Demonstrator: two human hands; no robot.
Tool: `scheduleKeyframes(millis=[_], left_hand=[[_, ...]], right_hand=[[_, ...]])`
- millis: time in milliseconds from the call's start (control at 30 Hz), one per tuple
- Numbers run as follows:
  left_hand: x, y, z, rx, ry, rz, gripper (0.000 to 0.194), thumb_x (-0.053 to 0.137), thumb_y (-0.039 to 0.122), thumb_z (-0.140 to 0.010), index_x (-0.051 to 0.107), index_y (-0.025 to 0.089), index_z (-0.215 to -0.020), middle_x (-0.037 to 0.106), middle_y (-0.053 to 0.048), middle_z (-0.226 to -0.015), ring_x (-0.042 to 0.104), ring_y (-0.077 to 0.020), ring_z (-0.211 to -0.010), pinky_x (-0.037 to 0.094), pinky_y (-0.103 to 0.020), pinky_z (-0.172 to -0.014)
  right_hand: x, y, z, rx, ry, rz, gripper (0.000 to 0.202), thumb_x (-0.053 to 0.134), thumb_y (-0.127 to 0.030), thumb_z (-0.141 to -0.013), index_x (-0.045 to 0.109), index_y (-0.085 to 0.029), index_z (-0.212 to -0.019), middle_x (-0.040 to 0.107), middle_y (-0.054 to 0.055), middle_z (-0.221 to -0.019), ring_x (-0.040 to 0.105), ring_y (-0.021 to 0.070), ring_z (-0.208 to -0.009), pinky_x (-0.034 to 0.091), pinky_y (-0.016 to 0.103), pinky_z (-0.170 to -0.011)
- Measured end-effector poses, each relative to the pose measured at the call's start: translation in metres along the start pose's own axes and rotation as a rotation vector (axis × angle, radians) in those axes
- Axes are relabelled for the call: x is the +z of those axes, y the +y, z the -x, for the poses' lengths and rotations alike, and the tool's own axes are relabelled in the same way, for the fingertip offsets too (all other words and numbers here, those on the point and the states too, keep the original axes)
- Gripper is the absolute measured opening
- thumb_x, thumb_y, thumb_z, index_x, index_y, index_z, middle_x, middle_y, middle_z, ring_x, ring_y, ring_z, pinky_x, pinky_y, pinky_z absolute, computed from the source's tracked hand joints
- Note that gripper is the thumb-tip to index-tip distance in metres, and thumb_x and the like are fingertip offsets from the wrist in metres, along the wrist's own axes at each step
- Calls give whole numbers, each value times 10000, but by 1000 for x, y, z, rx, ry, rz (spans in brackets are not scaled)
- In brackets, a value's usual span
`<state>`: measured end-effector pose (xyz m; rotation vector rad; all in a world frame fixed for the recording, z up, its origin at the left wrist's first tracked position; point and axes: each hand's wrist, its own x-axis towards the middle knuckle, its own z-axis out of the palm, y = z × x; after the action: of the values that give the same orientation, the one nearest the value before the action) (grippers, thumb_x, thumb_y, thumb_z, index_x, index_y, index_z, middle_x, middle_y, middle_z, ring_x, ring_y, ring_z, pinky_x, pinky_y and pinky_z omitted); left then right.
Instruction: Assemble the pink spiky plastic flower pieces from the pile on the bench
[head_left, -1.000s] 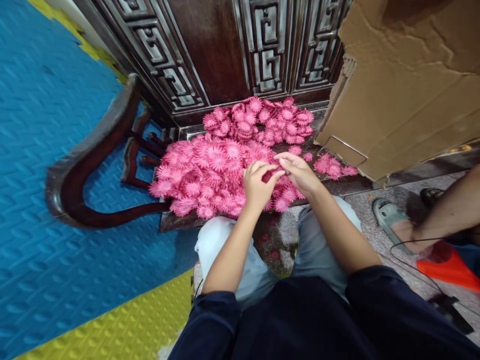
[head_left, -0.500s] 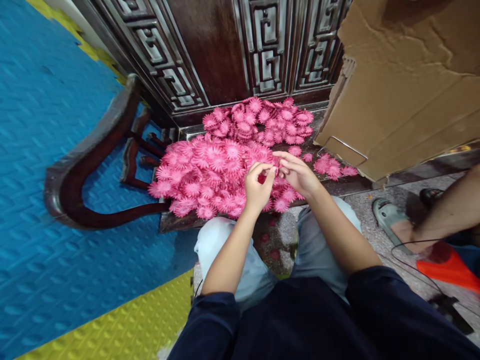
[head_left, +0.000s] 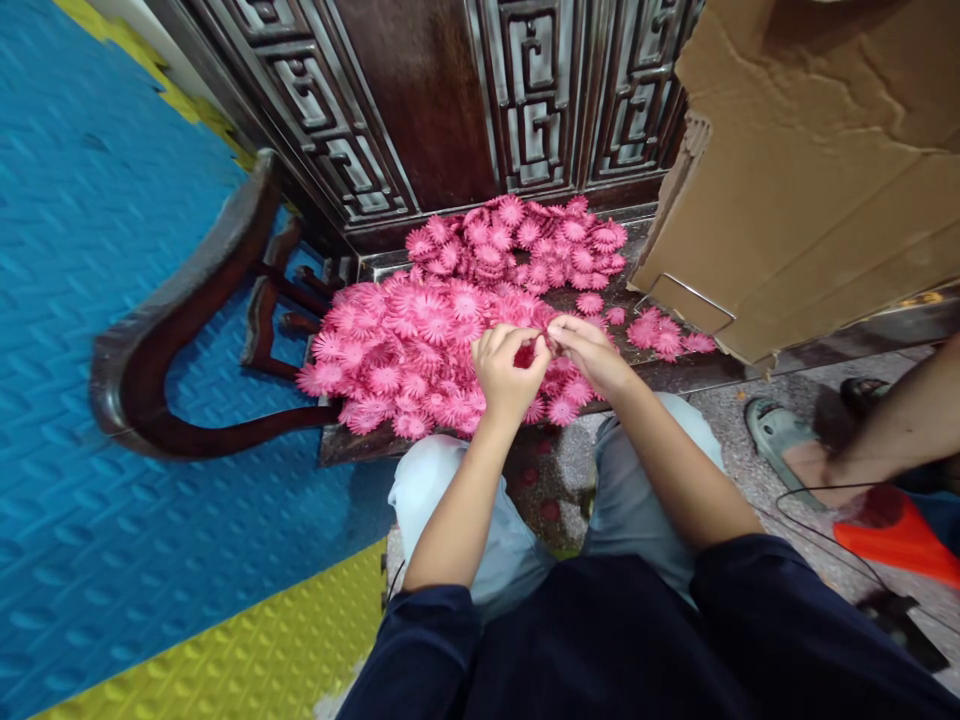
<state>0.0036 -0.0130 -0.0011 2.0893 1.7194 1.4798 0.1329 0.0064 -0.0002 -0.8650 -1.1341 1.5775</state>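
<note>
My left hand [head_left: 510, 370] is closed in a pinch, thumb and forefinger forming a ring over the front of the pink flower pile [head_left: 405, 345]. Just to its right, my right hand [head_left: 589, 355] pinches too, its fingertips meeting those of the left. Whatever sits between the fingertips is too small to make out. More pink flower pieces [head_left: 517, 235] lie in a heap behind, against the carved wooden back, and a few pink pieces [head_left: 660, 332] rest near the cardboard.
A large cardboard sheet [head_left: 810, 200] stands at the right. The curved wooden armrest [head_left: 135, 400] is at the left over blue matting [head_left: 67, 300]. Another person's leg [head_left: 900, 420] and sandal [head_left: 780, 440] show at the right, near a cable.
My left hand has shifted slightly left, and its fingers are curled. The fingers of my right hand, more spread before, have drawn together into a pinch.
</note>
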Motion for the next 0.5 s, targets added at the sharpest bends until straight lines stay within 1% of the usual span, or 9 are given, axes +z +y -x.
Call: scheduleKeyframes(millis=[100,167,300,400,500], left_hand=[[0,-3,0,47,7,-44,59,596,227,-743,654,223,-736,623,-22,-729,542,-186,-754,337,-330,-724],[0,-5,0,67,-8,-61,65,595,241,-749,659,232,-749,624,-29,-738,531,-194,-759,319,-341,-726],[0,-8,-1,81,-38,-55,84,588,270,-772,667,244,-764,632,-35,-745,512,-199,-758,299,-355,-734],[0,-7,-1,76,-36,-62,109,585,305,-790,673,244,-779,635,-39,-750,512,-201,-770,295,-356,-738],[-1,-5,-1,57,-50,-49,144,577,346,-804,674,241,-796,634,-39,-764,522,-204,-793,304,-354,-747]], right_hand=[[-1,0,0,2,14,8,267,647,-444,-724,582,-187,-693,535,-34,-638,472,88,-615,382,229,-622],[-1,0,-1,12,25,20,277,659,-461,-702,596,-191,-701,555,-31,-649,487,92,-618,395,235,-628],[-3,2,-4,79,94,56,246,712,-408,-625,636,-181,-680,585,-23,-617,491,96,-594,394,244,-609],[-6,4,-5,115,119,38,214,707,-368,-615,661,-168,-677,608,-14,-615,505,95,-594,385,241,-601],[-7,2,-5,103,107,16,198,704,-355,-625,661,-169,-680,608,-18,-619,514,93,-603,385,237,-603]])
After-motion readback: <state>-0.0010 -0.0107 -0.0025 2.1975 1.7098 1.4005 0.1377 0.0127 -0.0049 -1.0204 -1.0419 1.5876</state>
